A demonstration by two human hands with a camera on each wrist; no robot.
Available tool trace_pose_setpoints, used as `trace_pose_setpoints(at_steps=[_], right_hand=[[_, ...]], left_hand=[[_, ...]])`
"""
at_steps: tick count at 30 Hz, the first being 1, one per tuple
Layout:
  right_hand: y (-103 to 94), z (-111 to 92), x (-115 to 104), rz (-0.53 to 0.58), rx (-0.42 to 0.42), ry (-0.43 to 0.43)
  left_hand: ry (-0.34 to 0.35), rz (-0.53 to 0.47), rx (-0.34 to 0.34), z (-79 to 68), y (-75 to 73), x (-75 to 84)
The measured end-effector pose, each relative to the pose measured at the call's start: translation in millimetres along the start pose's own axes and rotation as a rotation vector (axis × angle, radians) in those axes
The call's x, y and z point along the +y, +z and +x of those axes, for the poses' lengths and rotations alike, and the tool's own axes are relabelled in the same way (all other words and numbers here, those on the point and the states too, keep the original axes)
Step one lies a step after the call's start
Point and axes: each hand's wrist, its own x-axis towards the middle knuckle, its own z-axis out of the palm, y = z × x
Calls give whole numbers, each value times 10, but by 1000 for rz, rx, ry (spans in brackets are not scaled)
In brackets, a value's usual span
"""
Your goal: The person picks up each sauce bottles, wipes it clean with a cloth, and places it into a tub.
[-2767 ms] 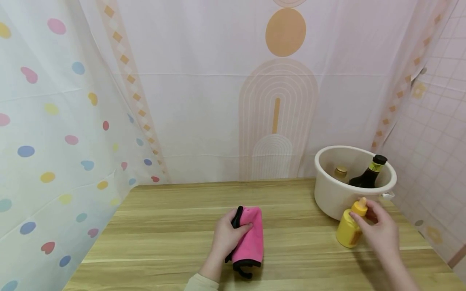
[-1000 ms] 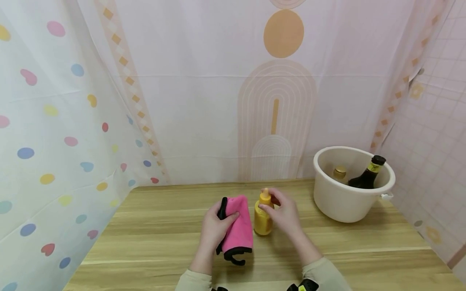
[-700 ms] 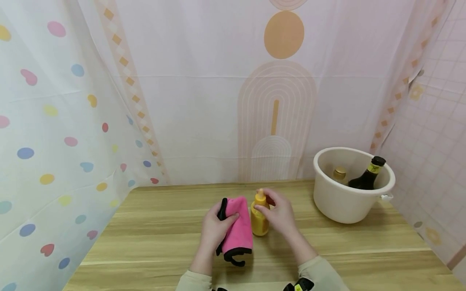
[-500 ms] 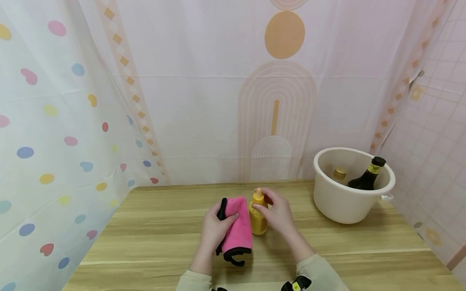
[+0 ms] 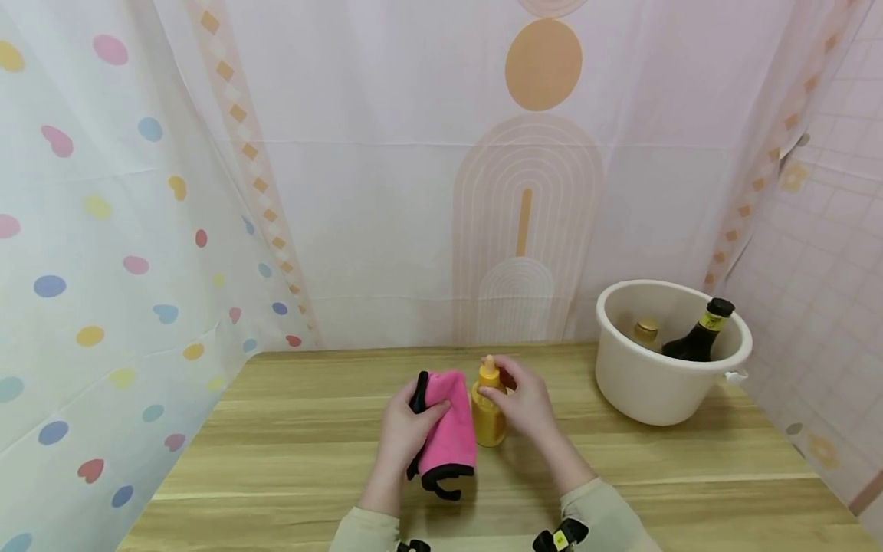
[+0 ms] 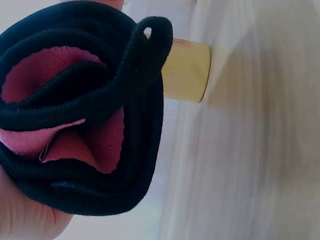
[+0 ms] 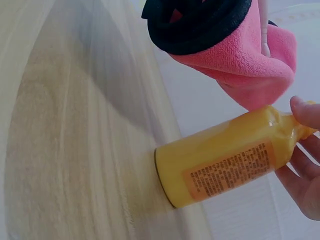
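Observation:
My left hand (image 5: 403, 429) grips a folded pink cloth (image 5: 451, 429) with black edging and a black hanging loop. In the left wrist view the cloth (image 6: 107, 135) shows its rolled layers end-on. Just right of it, my right hand (image 5: 526, 402) pinches a yellow squeeze bottle (image 5: 489, 422) around its neck, below the pointed nozzle. The bottle is upright, close beside the cloth. A printed orange label faces the right wrist camera on the bottle (image 7: 220, 160). Whether cloth and bottle touch cannot be told.
A cream bucket (image 5: 651, 391) stands at the table's back right. Inside it are a dark bottle (image 5: 697, 337) with a black cap, leaning on the rim, and a gold-capped container (image 5: 645, 330). The wooden table (image 5: 297, 452) ends at patterned curtains (image 5: 372, 230).
My right hand has brought the yellow squeeze bottle from in front of the bucket leftward to beside the cloth. The left hand, still holding the cloth, has shifted slightly left and away from me.

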Motion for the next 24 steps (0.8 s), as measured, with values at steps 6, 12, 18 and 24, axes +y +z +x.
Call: trace_pose_setpoints(at_steps=[6, 12, 18, 24], right_hand=[[-56, -10, -35, 10, -30, 10], [-94, -8, -74, 54, 8, 9], [-102, 3, -78, 28, 17, 18], [-92, 5, -66, 17, 24, -3]], left_hand=[[26, 37, 1, 63, 6, 74], [49, 36, 12, 159, 79, 173], [90, 81, 37, 203, 232, 176], [104, 106, 38, 163, 343, 185]])
